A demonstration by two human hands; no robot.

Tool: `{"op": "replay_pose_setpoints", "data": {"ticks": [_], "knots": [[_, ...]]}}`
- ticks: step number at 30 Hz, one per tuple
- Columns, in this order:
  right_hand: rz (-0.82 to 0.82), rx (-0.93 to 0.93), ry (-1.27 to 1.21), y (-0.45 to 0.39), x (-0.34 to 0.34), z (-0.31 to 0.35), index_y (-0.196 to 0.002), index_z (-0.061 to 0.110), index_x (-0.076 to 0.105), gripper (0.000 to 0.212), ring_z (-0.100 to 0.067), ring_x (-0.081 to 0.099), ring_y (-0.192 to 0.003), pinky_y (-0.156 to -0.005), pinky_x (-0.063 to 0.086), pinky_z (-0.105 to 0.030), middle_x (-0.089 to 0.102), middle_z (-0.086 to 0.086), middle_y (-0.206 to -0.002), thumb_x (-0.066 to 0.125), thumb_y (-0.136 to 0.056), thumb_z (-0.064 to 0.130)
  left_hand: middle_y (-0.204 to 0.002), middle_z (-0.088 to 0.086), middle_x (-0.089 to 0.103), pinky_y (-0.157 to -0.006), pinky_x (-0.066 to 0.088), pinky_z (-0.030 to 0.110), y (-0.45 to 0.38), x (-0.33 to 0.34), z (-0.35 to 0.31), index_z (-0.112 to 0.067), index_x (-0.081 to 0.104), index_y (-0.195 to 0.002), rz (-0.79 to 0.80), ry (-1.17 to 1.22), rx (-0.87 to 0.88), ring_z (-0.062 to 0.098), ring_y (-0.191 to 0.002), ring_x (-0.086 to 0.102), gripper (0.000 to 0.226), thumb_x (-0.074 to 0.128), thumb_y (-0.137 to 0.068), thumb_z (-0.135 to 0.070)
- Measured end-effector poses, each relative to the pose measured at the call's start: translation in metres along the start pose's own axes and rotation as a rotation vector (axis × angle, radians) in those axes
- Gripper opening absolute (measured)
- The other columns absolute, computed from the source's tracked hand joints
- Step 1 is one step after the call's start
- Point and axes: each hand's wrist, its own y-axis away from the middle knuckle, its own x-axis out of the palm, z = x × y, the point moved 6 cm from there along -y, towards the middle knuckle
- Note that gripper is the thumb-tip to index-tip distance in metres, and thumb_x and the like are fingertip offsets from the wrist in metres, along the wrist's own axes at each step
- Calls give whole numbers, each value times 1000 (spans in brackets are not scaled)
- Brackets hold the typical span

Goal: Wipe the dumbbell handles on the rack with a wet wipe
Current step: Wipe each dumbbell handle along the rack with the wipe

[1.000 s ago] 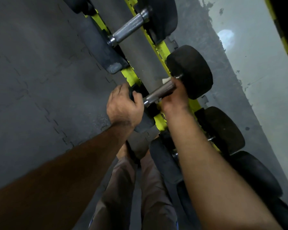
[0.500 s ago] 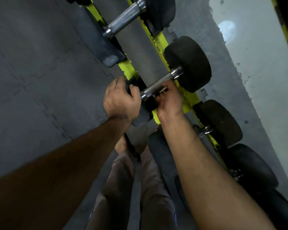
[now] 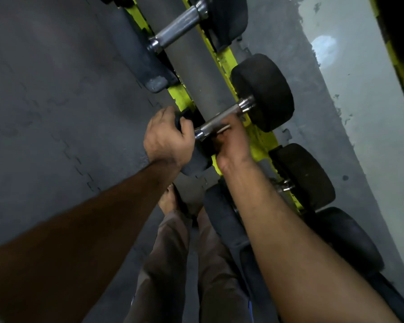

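The right hand (image 3: 231,145) is seen curled around the underside of a metal dumbbell handle (image 3: 222,121), near the handle's left end; a thin pale strip, probably the wet wipe (image 3: 223,129), is glimpsed between the fingers and the bar, though its outline cannot be made out clearly. The left hand (image 3: 167,138) is closed over the top edge of the near black weight head (image 3: 191,157) of the same dumbbell, with the thumb lying beside the chrome collar. The handle is laid across a grey rail (image 3: 196,73) of the rack, and its far weight head (image 3: 262,92) is positioned beyond a yellow rail (image 3: 261,141). A second dumbbell handle (image 3: 180,24), knurled and bare, is seen further up the rack, well apart from both hands. More black weight heads (image 3: 306,176) are lined along the rack below and to the right of the right forearm. A dark tiled floor (image 3: 56,101) is visible to the left of the rack, and a pale wall (image 3: 359,113) to the right. Grey-brown trouser legs (image 3: 173,264) and a bare foot (image 3: 168,199) are seen between the two forearms.
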Motion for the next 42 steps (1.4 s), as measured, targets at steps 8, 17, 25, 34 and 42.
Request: {"op": "replay_pose_setpoints", "data": {"ticks": [8, 17, 25, 34, 42], "knots": [[83, 113, -35, 3, 0, -8, -66, 16, 53, 19, -12, 50, -54, -56, 43, -21, 52, 3, -57, 54, -85, 18, -98, 8, 67, -72, 43, 37, -2, 0, 2, -10, 67, -99, -25, -33, 15, 31, -93, 60, 47, 35, -82, -40], [-101, 104, 109, -8, 6, -12, -79, 0, 61, 16, -28, 63, -62, -52, 52, -28, 62, -15, -74, 57, -63, 0, -94, 7, 65, -70, 38, 33, -3, 2, 2, -12, 63, -92, -17, -51, 1, 29, -92, 58, 33, 41, -85, -36], [-81, 113, 236, -4, -7, -19, -81, 6, 59, 17, -20, 57, -55, -39, 47, -21, 60, -12, -75, 51, -91, -4, -94, 15, 67, -81, 44, 41, 2, -6, -6, -5, 63, -90, 28, -102, 25, 35, -92, 60, 43, 38, -94, -40], [35, 124, -4, 79, -32, -4, -107, 7, 61, 18, -15, 63, -68, -58, 60, -23, 65, -9, -88, 49, -95, 7, -103, 14, 65, -87, 46, 41, 53, -45, -35, -6, 64, -106, 63, -27, 148, 33, -100, 59, 34, 45, -90, -28], [90, -7, 166, 106, -93, 10, -116, 12, 57, 18, -23, 67, -89, -66, 61, -27, 64, -14, -112, 55, -100, 7, -102, 13, 67, -84, 51, 41, 122, -45, -37, -9, 68, -108, 116, 31, 171, 35, -96, 61, 49, 35, -84, -35]]}}
